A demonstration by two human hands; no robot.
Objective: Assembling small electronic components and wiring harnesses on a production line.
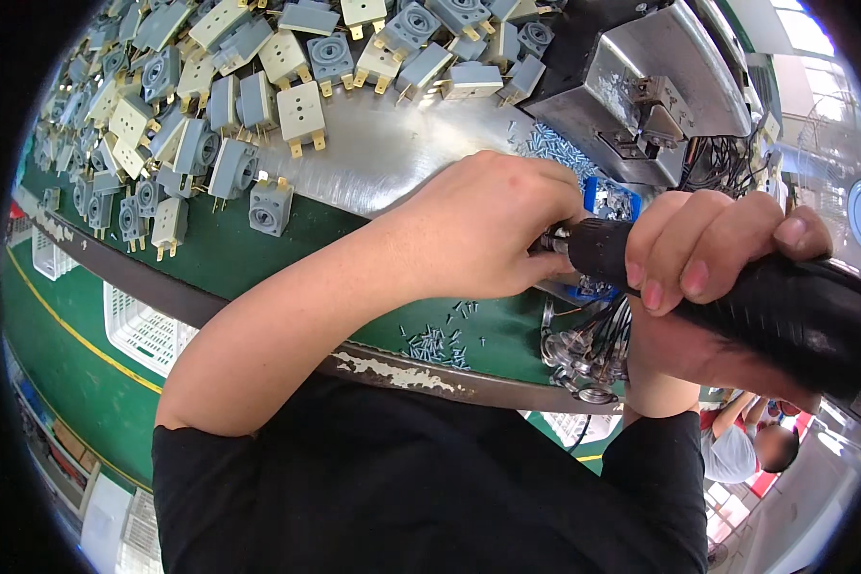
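Observation:
My right hand [698, 251] is wrapped around a thick black power screwdriver [770, 320], which lies nearly level and points left. My left hand [507, 225] is closed at the screwdriver's tip, its thumb and fingers pinched together there. Whatever sits between those fingers is hidden by the hand itself. Just behind the tip, a blue tray [591, 196] holds small metal parts, partly covered by my hands. A heap of small bluish screws [553, 148] lies beyond my left hand.
Grey and cream switch-like blocks with brass terminals [301, 117] crowd the far left of the bench. A metal fixture [631, 105] stands at the far right. Loose screws [435, 346] and wired round metal parts [584, 359] lie near the front edge. A person [737, 450] is at lower right.

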